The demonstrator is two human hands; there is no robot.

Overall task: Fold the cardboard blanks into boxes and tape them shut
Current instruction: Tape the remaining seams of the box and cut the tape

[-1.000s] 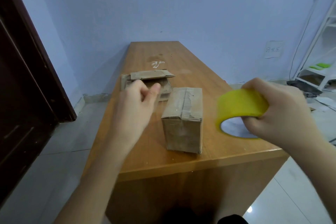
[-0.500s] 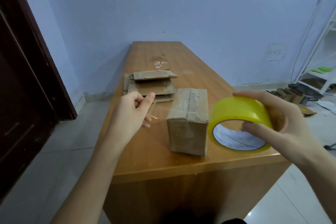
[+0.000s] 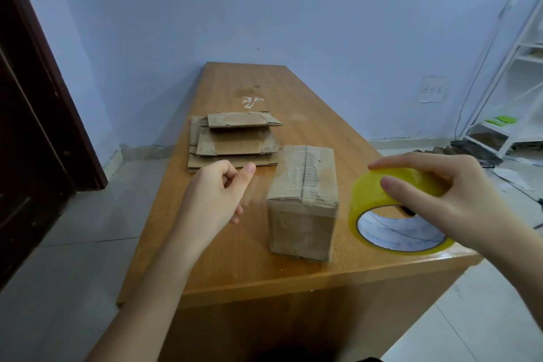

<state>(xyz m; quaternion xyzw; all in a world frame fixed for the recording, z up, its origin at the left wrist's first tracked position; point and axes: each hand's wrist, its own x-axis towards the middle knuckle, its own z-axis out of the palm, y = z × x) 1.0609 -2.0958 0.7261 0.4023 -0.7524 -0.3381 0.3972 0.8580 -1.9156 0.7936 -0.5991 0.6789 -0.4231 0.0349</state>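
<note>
So the right hand (image 3: pixel 458 203) grips a yellow tape roll (image 3: pixel 393 214) over the near right corner of the wooden table (image 3: pixel 293 91). The left hand (image 3: pixel 214 200) is curled, pinching a clear strip of tape (image 3: pixel 251 192). 1 taped box (image 3: pixel 302 203) stands between them, flat cardboard blanks (image 3: pixel 235 141) stacked just behind.
</note>
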